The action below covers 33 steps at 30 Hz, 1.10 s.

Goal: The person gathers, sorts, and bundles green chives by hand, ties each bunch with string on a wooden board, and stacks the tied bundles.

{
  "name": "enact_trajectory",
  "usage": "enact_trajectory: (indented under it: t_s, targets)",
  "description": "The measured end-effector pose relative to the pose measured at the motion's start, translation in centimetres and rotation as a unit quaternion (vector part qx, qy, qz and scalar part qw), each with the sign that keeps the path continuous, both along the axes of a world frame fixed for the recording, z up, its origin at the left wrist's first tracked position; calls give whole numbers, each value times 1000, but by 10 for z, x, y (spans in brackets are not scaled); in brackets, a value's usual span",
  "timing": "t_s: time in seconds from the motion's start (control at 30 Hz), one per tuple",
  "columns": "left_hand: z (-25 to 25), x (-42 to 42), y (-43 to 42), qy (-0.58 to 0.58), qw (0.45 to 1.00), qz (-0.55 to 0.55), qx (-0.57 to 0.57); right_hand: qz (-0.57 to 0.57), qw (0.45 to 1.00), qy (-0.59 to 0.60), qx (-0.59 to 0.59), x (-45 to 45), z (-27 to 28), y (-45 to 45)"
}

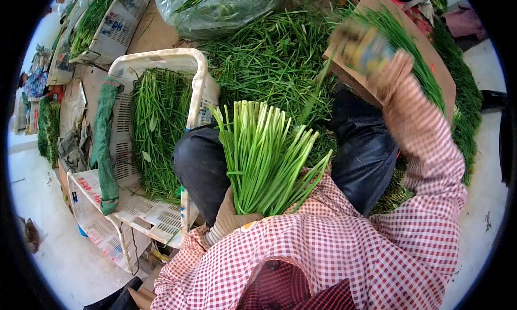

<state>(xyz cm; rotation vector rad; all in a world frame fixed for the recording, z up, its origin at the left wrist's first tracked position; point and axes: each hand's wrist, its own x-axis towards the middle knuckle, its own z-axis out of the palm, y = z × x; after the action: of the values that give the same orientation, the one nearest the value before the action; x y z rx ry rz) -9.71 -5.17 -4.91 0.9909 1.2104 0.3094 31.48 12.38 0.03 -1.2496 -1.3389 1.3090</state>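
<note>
- The left hand (229, 217), wearing a brown knit glove, is gripping a bunch of green stalks (264, 159) at the end nearest the torso.
- The bunch is extending forward and to the right from this hand; its pale ends are pointing away from the body and fanning apart. Part of the hand is sitting hidden behind the stalks.
- The bunch is occupying the space in front of the torso, with the left knee (199, 159) just beside it.
- The right hand (362, 47), also gloved, is showing as a blur forward and to the right, well apart from the bunch. Whether its fingers are open or closed cannot be told.
- This hand is appearing near long green stalks (417, 59) that are lying on a cardboard sheet (448, 92); contact cannot be confirmed.
- A loose heap of green leaves (269, 57) is lying beyond the bunch.
- A white plastic basket (202, 86) is standing to the left, containing more greens (159, 121). A green cloth (102, 143) is hanging over its left side.
</note>
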Motion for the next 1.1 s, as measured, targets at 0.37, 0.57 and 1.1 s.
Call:
enact_trajectory:
  t_s: [0.37,0.57,1.1]
  targets:
    - [4,5,0,28,1000,3,5,333,937,-80,-73,-85,-46,-3]
    - [-7,0,-6,23,1000,0,3,352,928,-55,-109,-94,-44,-1]
    - [5,20,-9,-112,987,95,-61,50,913,-374,-156,-69,9,61]
